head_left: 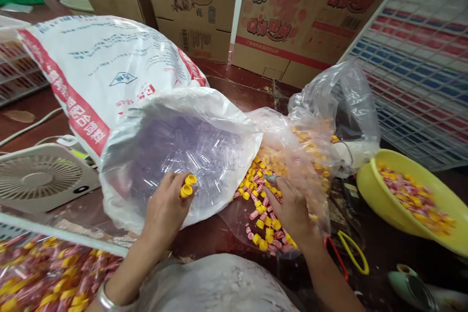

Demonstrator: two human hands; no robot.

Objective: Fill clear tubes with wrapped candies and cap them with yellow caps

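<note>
My left hand (pixel 167 202) is closed around a few round yellow caps (pixel 187 185), their open ends facing up, in front of the mouth of a white woven sack. Any tubes below the caps are hidden by my fingers. Inside the sack lie many clear plastic tubes (pixel 215 161). Over a pile of yellow caps and small pink-and-white wrapped pieces (pixel 261 212), my right hand (pixel 292 207) reaches with fingers stretched and apart. A grey covering (pixel 271 179) wraps one of its fingertips. The pile spills from a clear plastic bag (pixel 310 151).
A yellow bowl (pixel 380 204) of similar pieces stands right, near a white wire rack (pixel 402 92). A small fan (pixel 44 178) and a crate of filled tubes (pixel 54 278) are at left. Cardboard boxes (pixel 285 24) line the back. Red and yellow loops (pixel 353 253) lie at right.
</note>
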